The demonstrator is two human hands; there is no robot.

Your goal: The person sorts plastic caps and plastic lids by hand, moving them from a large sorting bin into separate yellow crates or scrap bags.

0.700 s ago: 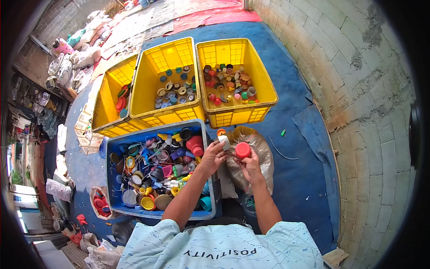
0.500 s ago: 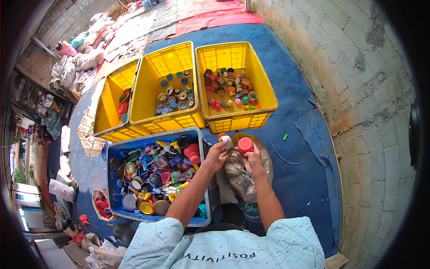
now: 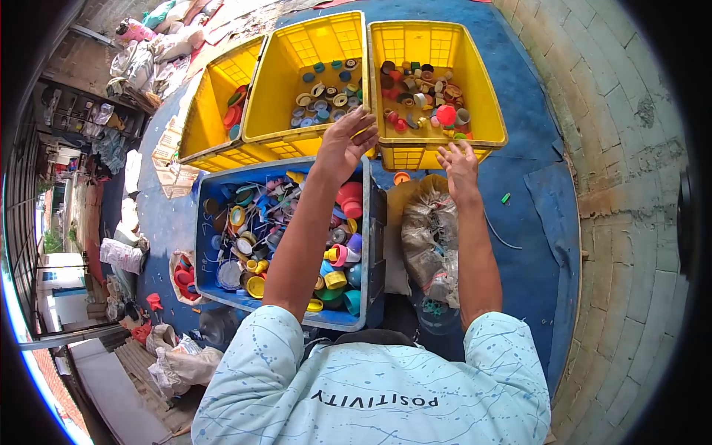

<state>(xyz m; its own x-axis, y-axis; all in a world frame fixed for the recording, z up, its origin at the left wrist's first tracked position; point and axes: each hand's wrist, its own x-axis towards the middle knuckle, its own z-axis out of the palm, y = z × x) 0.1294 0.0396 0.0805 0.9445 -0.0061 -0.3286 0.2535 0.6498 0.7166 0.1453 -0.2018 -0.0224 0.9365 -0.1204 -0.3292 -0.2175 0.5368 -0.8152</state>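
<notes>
My left hand [image 3: 345, 145] reaches forward over the far edge of the blue crate [image 3: 365, 245], fingers stretched and nothing in them. My right hand [image 3: 461, 172] is held up at the near rim of the right yellow crate [image 3: 486, 122], fingers apart and holding nothing. A red cap [image 3: 446, 114] shows over that crate, just beyond my right fingertips, among mixed small caps. A white cap-like piece [image 3: 420, 99] shows there too. Below my right hand stands a translucent sack [image 3: 426, 230]. The blue crate holds a jumble of coloured plastic caps and lids.
The middle yellow crate [image 3: 278, 89] holds blue and pale caps; the left yellow crate [image 3: 202, 111] has red ones. An orange cap [image 3: 401, 178] lies beside the sack. A block wall [image 3: 623, 193] runs along the right, and a small bag [image 3: 184, 276] sits left.
Both hands have moved forward and apart and let go of the red cap and the white piece. The red cap now appears over the right yellow crate. The view has shifted.
</notes>
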